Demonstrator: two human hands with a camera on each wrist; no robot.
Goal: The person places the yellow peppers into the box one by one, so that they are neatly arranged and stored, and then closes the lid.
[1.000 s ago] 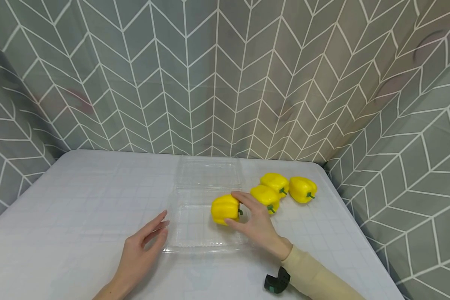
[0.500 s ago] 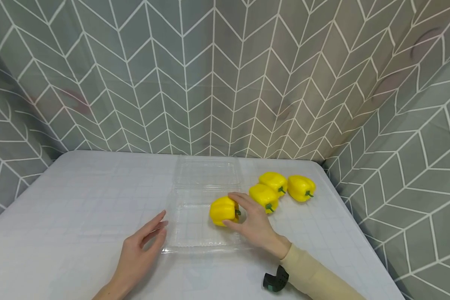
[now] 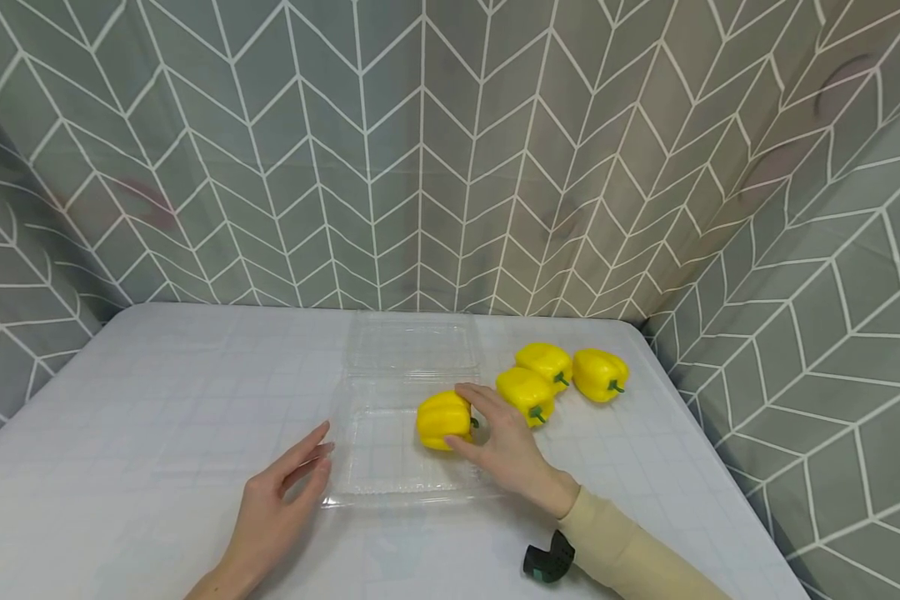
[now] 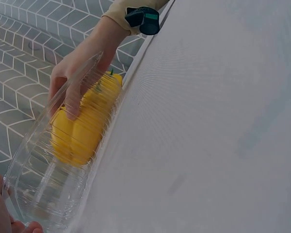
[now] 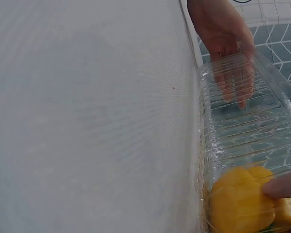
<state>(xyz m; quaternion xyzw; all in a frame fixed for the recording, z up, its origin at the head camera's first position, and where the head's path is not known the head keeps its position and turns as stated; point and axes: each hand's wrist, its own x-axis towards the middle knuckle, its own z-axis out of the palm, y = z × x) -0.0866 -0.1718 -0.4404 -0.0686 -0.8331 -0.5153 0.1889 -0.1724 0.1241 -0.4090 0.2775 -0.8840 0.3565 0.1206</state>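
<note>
My right hand [image 3: 513,450] grips a yellow bell pepper [image 3: 439,421] by its stem end, thumb on the near side and fingers on the far side. That pepper sits inside the right part of a clear plastic clamshell container [image 3: 378,458], whose lid [image 3: 412,346] lies folded back toward the wall. Through the ribbed clear wall, the left wrist view shows the pepper [image 4: 77,138] low in the container. My left hand [image 3: 277,504] is at the container's left side, fingers extended; in the right wrist view the fingers of this left hand [image 5: 233,58] lie along the end wall.
Several more things of the same kind, yellow bell peppers [image 3: 525,394], lie together right of the container, their green stems facing the near right. A black wrist device [image 3: 549,558] shows by the right sleeve. Behind the white table [image 3: 157,400] hangs a patterned grey curtain [image 3: 420,167].
The head view has shifted slightly, moving the whole scene a little to the left. Both hands and the gripped bell pepper keep nearly the same place at the container.
</note>
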